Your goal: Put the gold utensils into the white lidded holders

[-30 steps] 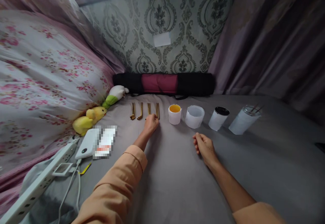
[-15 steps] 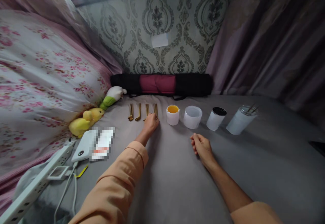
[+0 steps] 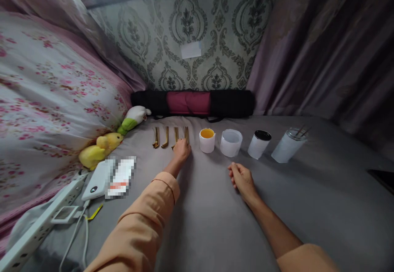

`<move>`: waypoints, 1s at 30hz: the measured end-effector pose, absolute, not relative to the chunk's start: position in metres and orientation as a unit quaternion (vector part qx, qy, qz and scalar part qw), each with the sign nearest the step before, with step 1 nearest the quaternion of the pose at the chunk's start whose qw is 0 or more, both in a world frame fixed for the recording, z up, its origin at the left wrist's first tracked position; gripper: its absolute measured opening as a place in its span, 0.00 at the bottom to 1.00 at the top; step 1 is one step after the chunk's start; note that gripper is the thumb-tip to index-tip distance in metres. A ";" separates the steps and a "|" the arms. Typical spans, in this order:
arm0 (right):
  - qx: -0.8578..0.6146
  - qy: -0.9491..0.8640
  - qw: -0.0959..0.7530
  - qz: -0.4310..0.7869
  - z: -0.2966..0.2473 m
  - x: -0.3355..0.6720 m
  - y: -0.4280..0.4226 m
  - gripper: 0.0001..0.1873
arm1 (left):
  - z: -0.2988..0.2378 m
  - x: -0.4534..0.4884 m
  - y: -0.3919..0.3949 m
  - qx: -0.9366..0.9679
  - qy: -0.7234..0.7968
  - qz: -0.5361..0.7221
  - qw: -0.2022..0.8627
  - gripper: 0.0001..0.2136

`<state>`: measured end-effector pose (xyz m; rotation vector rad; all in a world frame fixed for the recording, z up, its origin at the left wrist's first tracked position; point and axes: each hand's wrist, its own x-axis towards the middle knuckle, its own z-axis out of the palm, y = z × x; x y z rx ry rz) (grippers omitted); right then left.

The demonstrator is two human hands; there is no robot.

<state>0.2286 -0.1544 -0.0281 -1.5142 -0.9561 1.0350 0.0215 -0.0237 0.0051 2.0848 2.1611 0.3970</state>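
Note:
Several gold metal straws lie side by side on the grey sheet. My left hand reaches to the two rightmost straws, fingers curled down on them. To their right stand a white cup with a yellow inside, a translucent cup, a white cup with a black inside and a clear-lidded tumbler that holds straws. Loosely curled, my right hand rests on the sheet in front of the translucent cup, holding nothing that shows.
A black and maroon roll lies against the patterned wall. Left are a floral pillow, a yellow plush, a white and green plush, a white power bank and a power strip. Curtains hang at right.
The view has drifted slightly, so everything sits a little further left. Both hands stay in the same place relative to the straws and cups.

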 end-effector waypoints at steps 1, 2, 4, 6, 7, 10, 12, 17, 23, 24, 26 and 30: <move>-0.629 -0.396 0.512 0.430 -0.028 0.229 -0.154 0.20 | 0.005 0.022 -0.024 0.686 0.714 0.129 0.055 0.11; -0.629 -0.396 0.513 0.430 -0.028 0.228 -0.154 0.20 | 0.005 0.023 -0.024 0.684 0.716 0.128 0.052 0.11; -0.631 -0.394 0.514 0.428 -0.028 0.228 -0.154 0.20 | 0.004 0.024 -0.024 0.682 0.719 0.125 0.047 0.11; -0.633 -0.392 0.514 0.426 -0.028 0.228 -0.155 0.20 | 0.004 0.024 -0.024 0.681 0.721 0.123 0.043 0.12; -0.633 -0.392 0.514 0.425 -0.028 0.228 -0.155 0.20 | 0.003 0.024 -0.025 0.681 0.721 0.123 0.040 0.12; -0.632 -0.398 0.512 0.425 -0.028 0.228 -0.155 0.20 | 0.003 0.023 -0.026 0.683 0.720 0.121 0.035 0.12; -0.629 -0.402 0.511 0.425 -0.028 0.229 -0.155 0.20 | 0.003 0.023 -0.028 0.683 0.719 0.120 0.032 0.12; -0.629 -0.399 0.512 0.428 -0.029 0.229 -0.155 0.21 | 0.006 0.024 -0.031 0.682 0.721 0.120 0.028 0.12; -0.629 -0.397 0.513 0.428 -0.028 0.228 -0.155 0.20 | 0.009 0.024 -0.033 0.681 0.722 0.120 0.029 0.11; -0.629 -0.398 0.513 0.428 -0.028 0.229 -0.155 0.20 | 0.009 0.024 -0.033 0.680 0.722 0.121 0.029 0.11; -0.627 -0.400 0.513 0.427 -0.028 0.229 -0.155 0.20 | 0.009 0.024 -0.034 0.679 0.723 0.122 0.029 0.11; -0.625 -0.400 0.515 0.430 -0.028 0.229 -0.155 0.20 | 0.010 0.024 -0.034 0.680 0.722 0.125 0.033 0.11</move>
